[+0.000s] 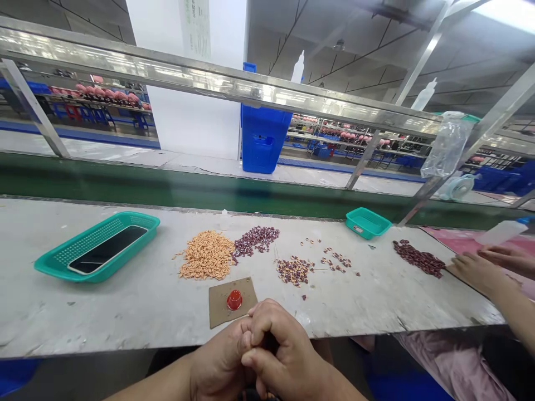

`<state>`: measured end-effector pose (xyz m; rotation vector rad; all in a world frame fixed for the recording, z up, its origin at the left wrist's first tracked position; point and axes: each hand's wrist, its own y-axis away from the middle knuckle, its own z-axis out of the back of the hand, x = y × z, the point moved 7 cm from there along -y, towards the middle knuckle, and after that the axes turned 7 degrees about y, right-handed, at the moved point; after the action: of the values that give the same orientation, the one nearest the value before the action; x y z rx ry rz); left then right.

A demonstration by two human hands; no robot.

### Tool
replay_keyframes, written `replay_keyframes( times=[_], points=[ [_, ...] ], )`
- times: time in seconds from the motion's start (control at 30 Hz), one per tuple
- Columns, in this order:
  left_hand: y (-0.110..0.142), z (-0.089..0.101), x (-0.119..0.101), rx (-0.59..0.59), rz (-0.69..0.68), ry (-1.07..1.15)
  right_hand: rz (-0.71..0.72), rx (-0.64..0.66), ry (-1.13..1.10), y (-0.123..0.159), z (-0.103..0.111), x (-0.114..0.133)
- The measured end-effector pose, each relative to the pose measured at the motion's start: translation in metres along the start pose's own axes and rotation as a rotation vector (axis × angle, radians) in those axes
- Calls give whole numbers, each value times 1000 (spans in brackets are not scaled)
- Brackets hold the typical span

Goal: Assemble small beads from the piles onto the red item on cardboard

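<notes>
My left hand [219, 362] and my right hand [278, 351] are pressed together at the near table edge, fingers curled and closed around something too small to make out. Just beyond them lies a brown card [221, 312] with a small red cap [234, 299] on it. Farther back sit a heap of orange pieces [208, 255], a heap of dark purple pieces [256, 240] and a scattered mixed pile [295, 270].
A teal basket [62, 259] holding a black phone [107, 249] stands at the left. A small teal tray [367, 222] sits at the back right. A co-worker's hands [480, 270] rest beside another purple heap [419, 258]. A green conveyor [167, 186] runs behind the table.
</notes>
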<state>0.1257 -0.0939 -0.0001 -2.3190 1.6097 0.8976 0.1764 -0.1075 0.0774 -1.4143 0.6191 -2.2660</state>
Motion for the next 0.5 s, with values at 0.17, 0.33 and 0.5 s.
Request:
replay_keyframes(
  times=[0.17,0.33,0.5],
  points=[
    [18,-5,0,45,-81,127,29,12,64,1,-12,14],
    [37,-17,-22,89,-178,47,117,58,25,-2,-25,35],
    [81,38,-36,-114,-214,-324,104,65,58,15,-6,2]
  ],
)
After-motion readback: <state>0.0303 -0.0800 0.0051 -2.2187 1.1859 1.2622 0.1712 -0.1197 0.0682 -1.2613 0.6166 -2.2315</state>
